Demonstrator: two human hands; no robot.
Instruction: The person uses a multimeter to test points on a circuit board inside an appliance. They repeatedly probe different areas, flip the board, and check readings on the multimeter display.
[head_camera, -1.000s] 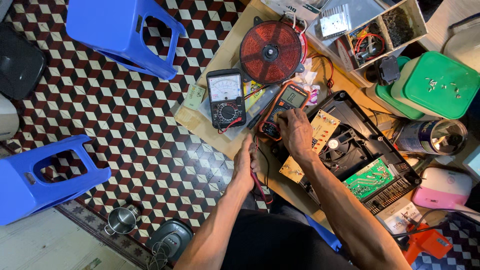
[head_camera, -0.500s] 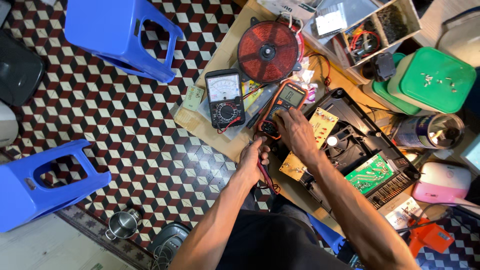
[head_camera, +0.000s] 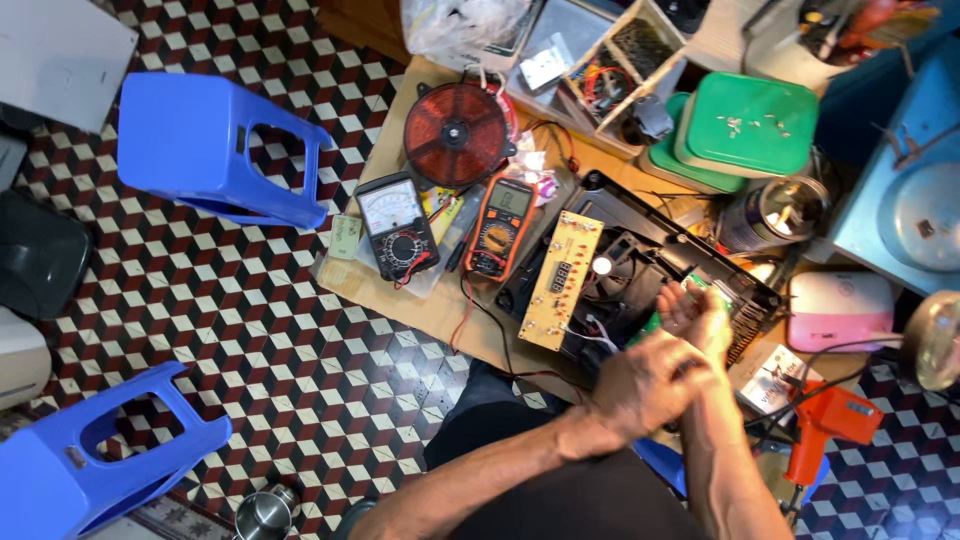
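Both hands have left the orange digital multimeter (head_camera: 503, 227) and crossed over the opened black appliance casing (head_camera: 640, 262) on the desk; left hand (head_camera: 640, 385) overlaps right hand (head_camera: 697, 320), fingers' grip unclear. Best kept low and steady above that green circuit board (head_camera: 655, 320).

The scene is getting even, soft daylight, fairly bright, and the colours are looking strong. Shadows are staying weak and short under the blue stools (head_camera: 215, 150). The two hands (head_camera: 665, 365) in the lower right of the frame are showing motion blur, while the meters in the middle are looking sharp. A small white light (head_camera: 602, 265) is glowing near the centre, and the metal can (head_camera: 775, 212) at the right is giving glare. The wide lens is bending the floor tiles (head_camera: 250, 300) near the edges.
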